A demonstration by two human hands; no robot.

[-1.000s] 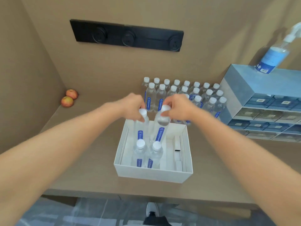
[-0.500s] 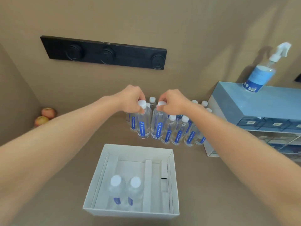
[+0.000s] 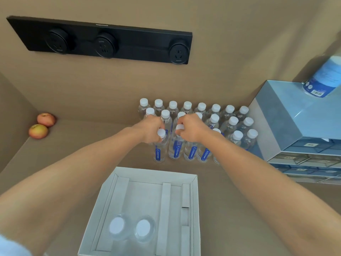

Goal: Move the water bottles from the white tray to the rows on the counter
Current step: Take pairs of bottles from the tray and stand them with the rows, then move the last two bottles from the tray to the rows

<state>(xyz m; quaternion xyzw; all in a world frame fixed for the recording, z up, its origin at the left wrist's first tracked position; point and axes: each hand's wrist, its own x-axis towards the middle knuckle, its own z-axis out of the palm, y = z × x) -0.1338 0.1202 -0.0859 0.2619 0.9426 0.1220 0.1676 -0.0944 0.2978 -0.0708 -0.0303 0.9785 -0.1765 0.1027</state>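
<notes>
My left hand (image 3: 150, 129) grips the white cap of a clear water bottle (image 3: 159, 151) with a blue label, standing at the left end of the front row on the counter. Beside it, my right hand (image 3: 191, 127) holds the cap of a second bottle (image 3: 175, 149). Both bottles stand upright on the counter. Behind and to the right stand the rows of bottles (image 3: 215, 115), several per row. The white tray (image 3: 195, 200) lies in front, with two bottles (image 3: 130, 228) upright in its near left part.
A blue-grey drawer unit (image 3: 287, 126) stands right of the rows, a spray bottle (image 3: 324, 78) on top. Two apples (image 3: 42, 124) lie in the far left corner. A black socket strip (image 3: 103, 41) is on the back wall.
Both hands carried a bottle each out of the tray to the front row and set them down on the counter; the view has tilted down toward the tray.
</notes>
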